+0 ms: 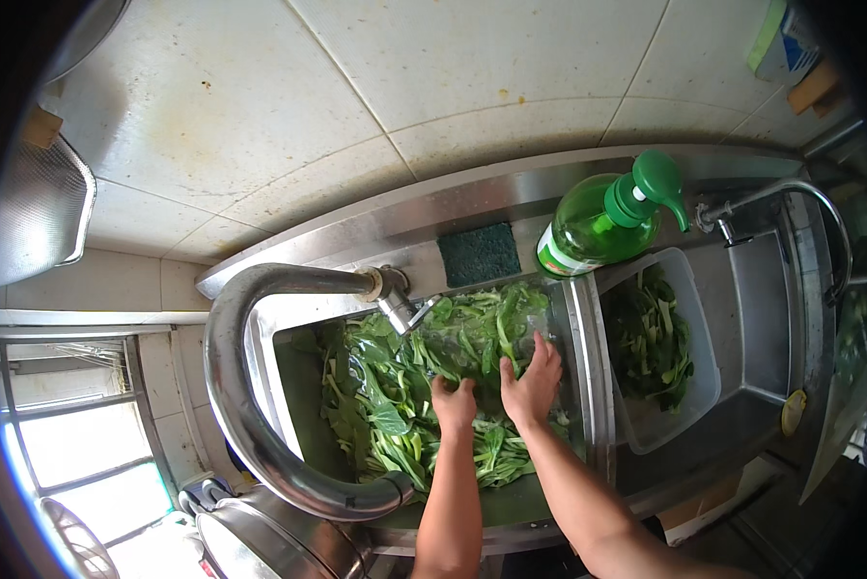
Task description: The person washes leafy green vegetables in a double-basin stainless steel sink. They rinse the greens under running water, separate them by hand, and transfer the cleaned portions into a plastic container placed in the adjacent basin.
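Note:
Leafy greens with pale stalks [388, 418] float in the water-filled steel sink basin [299, 394] before me. My left hand [454, 405] is in among the leaves near the middle of the basin. Its fingers are bent and partly hidden by the greens, so I cannot tell whether they hold any. To its right, my right hand [535, 383] is at the water surface, thumb and fingers apart. A thick pale stalk [504, 329] lies just beyond that thumb, and nothing shows in its grasp.
A curved steel faucet [231, 391] arches over the basin's left side. Behind the basin are a green scouring pad [479, 255] and a green pump bottle [585, 217]. A translucent plastic tub [703, 362] of greens sits right of the divider [594, 362]. A second faucet [832, 210] stands farther right.

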Demonstrator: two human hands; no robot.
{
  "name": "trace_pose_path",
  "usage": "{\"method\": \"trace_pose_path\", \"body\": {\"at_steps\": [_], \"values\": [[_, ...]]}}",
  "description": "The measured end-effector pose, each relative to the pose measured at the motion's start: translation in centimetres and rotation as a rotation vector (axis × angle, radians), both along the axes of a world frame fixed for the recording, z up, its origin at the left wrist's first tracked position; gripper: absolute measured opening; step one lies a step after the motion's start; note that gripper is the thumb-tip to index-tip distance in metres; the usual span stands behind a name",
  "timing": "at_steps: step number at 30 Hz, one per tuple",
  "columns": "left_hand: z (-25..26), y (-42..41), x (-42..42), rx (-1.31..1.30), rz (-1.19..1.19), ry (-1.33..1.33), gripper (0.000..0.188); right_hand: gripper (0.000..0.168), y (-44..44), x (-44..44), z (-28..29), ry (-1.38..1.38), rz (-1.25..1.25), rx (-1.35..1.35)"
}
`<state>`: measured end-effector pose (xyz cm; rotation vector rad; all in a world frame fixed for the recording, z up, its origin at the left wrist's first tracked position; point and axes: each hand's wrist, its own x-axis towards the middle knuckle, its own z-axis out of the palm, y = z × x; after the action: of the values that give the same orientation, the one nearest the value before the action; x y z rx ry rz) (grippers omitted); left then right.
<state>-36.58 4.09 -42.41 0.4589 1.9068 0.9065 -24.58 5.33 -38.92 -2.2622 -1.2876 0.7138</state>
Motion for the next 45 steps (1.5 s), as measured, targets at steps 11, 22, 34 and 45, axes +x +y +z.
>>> {"method": "trace_pose_path", "body": {"at_steps": [11,22,34,45], "values": [[1.7,1.2,2.0,0.105,-0.035,-0.025,0.033,0.031,-0.2,-2.6,-1.8,0.591,-0.052,0.008],[18.3,-5.3,7.7,0.411,0.141,-0.079,0.022,0.013,-5.5,2.5,14.8,0.845,0.095,0.304],[16.8,-8.7,7.1,0.203,0.084,0.29,0.035,0.025,-7.6,2.3,13.9,0.847,0.165,0.085],[18.0,-11.7,10.8,0.09,-0.521,1.163,0.044,0.027,-7.4,8.7,18.1,0.845,0.287,0.058]]}}
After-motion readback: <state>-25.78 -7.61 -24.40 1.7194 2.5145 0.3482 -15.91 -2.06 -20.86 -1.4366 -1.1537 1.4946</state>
